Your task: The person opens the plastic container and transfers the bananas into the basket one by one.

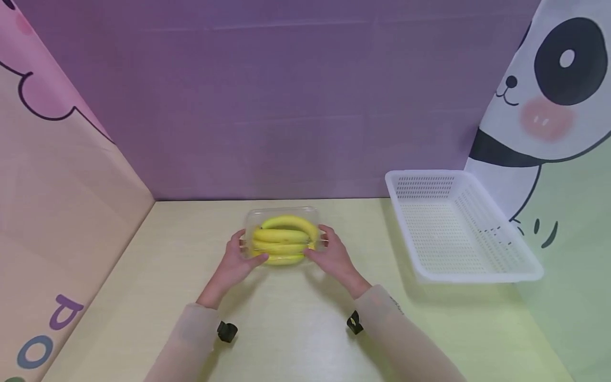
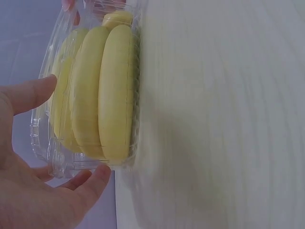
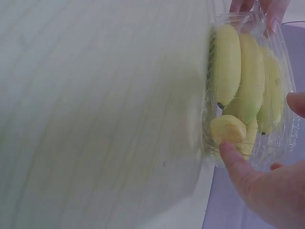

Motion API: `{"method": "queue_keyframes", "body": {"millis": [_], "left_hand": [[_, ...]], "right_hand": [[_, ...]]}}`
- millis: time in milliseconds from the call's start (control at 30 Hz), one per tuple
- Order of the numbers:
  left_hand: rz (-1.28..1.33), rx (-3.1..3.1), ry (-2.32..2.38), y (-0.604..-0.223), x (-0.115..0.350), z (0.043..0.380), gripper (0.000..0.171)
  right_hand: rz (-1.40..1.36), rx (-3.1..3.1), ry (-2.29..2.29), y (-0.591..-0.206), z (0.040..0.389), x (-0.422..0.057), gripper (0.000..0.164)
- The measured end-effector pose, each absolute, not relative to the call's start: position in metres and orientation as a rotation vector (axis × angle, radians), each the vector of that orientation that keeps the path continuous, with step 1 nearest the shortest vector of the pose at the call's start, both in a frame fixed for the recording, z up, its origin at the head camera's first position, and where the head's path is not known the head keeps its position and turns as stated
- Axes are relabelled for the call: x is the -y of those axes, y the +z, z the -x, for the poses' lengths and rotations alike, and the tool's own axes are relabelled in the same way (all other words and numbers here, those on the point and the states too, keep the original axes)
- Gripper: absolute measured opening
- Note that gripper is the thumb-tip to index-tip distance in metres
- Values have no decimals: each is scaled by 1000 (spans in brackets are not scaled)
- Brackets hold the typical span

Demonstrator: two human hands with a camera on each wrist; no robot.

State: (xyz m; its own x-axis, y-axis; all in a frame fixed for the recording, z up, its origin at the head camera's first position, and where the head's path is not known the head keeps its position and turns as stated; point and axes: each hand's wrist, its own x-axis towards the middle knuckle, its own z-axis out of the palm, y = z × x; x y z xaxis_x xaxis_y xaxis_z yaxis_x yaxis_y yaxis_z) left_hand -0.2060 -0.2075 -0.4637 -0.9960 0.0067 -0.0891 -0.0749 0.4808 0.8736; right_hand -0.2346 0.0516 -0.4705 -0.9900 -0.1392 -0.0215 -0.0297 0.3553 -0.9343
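A clear plastic clamshell box packed with yellow bananas lies on the pale yellow table, at its middle. My left hand holds the box's left end, thumb in front and fingers behind. My right hand holds the right end the same way. In the left wrist view the bananas lie side by side inside the box, with my left hand wrapped about its end. The right wrist view has my right hand against the box, thumb on its lower corner.
A white perforated basket stands at the table's right side, tilted against the panda-print wall. A purple wall closes the back and a pink wall the left. Small black wrist-camera mounts sit on both sleeves.
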Motion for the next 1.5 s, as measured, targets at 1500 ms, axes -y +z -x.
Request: {"method": "queue_keyframes", "body": {"millis": [1500], "left_hand": [[-7, -2590, 1630, -466, 165, 200, 91]], "right_hand": [[94, -2548, -1670, -466, 213, -105, 82]]}}
